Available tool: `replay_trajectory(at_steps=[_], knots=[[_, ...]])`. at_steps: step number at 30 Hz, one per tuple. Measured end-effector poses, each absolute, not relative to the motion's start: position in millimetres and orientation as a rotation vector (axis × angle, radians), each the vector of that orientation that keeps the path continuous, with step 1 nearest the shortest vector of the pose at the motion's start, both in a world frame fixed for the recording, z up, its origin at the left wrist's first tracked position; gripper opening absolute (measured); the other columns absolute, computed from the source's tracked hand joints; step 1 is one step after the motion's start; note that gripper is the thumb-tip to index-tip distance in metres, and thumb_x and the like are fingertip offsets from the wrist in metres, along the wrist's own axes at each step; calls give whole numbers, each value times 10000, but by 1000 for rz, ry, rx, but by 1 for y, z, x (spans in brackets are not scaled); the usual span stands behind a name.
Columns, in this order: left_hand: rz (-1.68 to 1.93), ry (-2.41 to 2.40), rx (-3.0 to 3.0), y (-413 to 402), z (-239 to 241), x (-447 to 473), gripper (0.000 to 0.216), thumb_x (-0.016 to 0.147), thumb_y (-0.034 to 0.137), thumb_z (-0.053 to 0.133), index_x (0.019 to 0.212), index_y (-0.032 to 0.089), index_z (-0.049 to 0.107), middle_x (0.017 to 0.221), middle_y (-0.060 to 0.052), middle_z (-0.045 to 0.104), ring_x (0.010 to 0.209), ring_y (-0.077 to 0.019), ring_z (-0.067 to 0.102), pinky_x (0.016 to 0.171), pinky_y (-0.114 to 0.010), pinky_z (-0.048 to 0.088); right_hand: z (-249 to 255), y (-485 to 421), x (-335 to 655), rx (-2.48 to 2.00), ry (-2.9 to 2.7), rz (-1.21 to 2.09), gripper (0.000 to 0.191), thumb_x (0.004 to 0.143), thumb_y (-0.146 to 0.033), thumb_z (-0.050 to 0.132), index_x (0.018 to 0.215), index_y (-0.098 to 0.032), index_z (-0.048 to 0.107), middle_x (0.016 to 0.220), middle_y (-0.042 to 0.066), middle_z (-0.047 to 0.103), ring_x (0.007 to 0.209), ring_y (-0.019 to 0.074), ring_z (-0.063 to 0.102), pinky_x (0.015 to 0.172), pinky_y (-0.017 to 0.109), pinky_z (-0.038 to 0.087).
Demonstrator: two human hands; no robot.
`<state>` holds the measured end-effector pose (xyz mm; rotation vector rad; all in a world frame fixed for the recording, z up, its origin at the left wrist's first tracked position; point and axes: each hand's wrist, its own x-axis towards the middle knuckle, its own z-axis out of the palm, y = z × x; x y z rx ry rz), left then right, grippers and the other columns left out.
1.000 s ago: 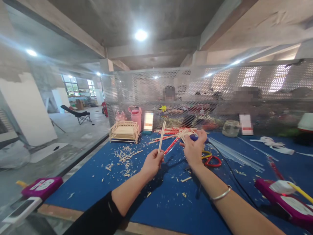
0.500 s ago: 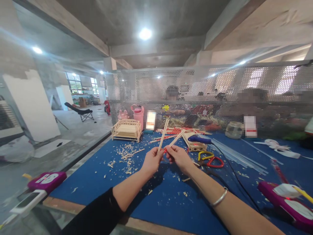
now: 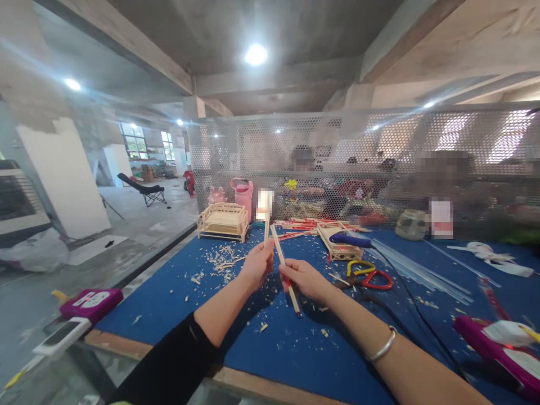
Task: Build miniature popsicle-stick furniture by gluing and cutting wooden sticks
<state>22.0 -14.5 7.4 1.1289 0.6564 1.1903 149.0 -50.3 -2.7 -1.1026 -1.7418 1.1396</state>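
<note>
My left hand (image 3: 256,265) is closed around a thin wooden stick (image 3: 266,226) that points straight up. Close beside it, my right hand (image 3: 304,278) pinches a second wooden stick with a red band (image 3: 283,267), slanted so its lower end hangs just above the blue table mat (image 3: 270,349). The two sticks nearly meet between my hands. A silver bangle (image 3: 383,349) is on my right wrist and a black sleeve covers my left forearm.
A small wooden bed model (image 3: 223,220), a pile of sticks (image 3: 301,226), a blue glue gun (image 3: 350,239) with a black cord, yellow and red-handled pliers (image 3: 369,274) and wood chips (image 3: 217,263) lie on the mat. Purple devices (image 3: 90,300) sit at both edges. People sit behind a mesh screen (image 3: 358,163).
My right hand left the glue gun, came back to my left hand and took the red-banded stick, then turned it down toward the mat. The left stick rose upright.
</note>
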Motion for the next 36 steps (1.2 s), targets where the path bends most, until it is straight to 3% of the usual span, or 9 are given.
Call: replay_trajectory(at_steps=[4,11,17,21,23,25,28,32,36], knots=[[1343,750,1089,-5,22,9,262,658,366,670,720,129,579,359,111,253,305,-19,193,326,-166,118,2,-55,146,-1118,-1836,1188,275,760,-436,458,629,-195,432,418,-74,502,343,58,375,383,181,295],[1852,632,592,25,53,-54,117,835,229,482,735,171,495,403,117,183,286,-13,142,301,-130,107,4,-47,180,-1286,-1909,1437,270,712,-419,517,608,-170,528,360,-60,507,304,58,360,365,181,272],[1632,643,669,26,47,-48,104,820,237,507,757,158,529,408,114,189,290,-13,161,295,-117,115,31,-83,166,-1148,-2185,1607,345,690,-468,590,729,-138,680,446,-46,539,371,38,370,375,169,237],[1556,680,763,22,38,-33,124,788,268,548,765,146,555,397,112,213,302,-14,168,304,-117,120,38,-107,137,-905,-2246,2009,507,598,-574,618,903,-169,650,711,9,627,512,88,514,410,178,325],[1501,696,807,20,34,-29,144,754,285,589,754,144,554,395,116,201,309,-14,160,312,-121,109,34,-100,136,-986,-2181,1764,475,629,-618,553,762,-168,627,643,-2,579,496,93,490,427,196,333],[1425,697,863,15,31,-24,188,716,314,631,760,147,555,395,121,183,313,-15,148,319,-128,96,28,-86,143,-1189,-2064,1130,469,719,-607,453,560,-173,534,495,-31,459,452,84,402,447,211,302],[1317,694,934,7,26,-13,259,669,355,672,772,148,554,398,126,173,316,-16,143,326,-138,88,18,-68,153,-1401,-1940,497,373,772,-517,447,622,-188,539,505,-25,475,495,111,410,485,232,287],[1220,669,977,-3,21,-1,307,646,386,689,775,145,551,406,126,185,326,-14,153,335,-139,93,0,-64,141,-1389,-2054,647,226,793,-316,443,625,-191,529,583,2,582,538,121,488,519,226,342],[1113,712,1034,-7,15,5,351,679,460,640,788,140,547,417,120,228,321,-8,154,335,-144,99,-8,-64,124,-1361,-1747,1055,207,823,-254,346,682,-198,487,499,-40,547,366,84,409,408,195,334]])
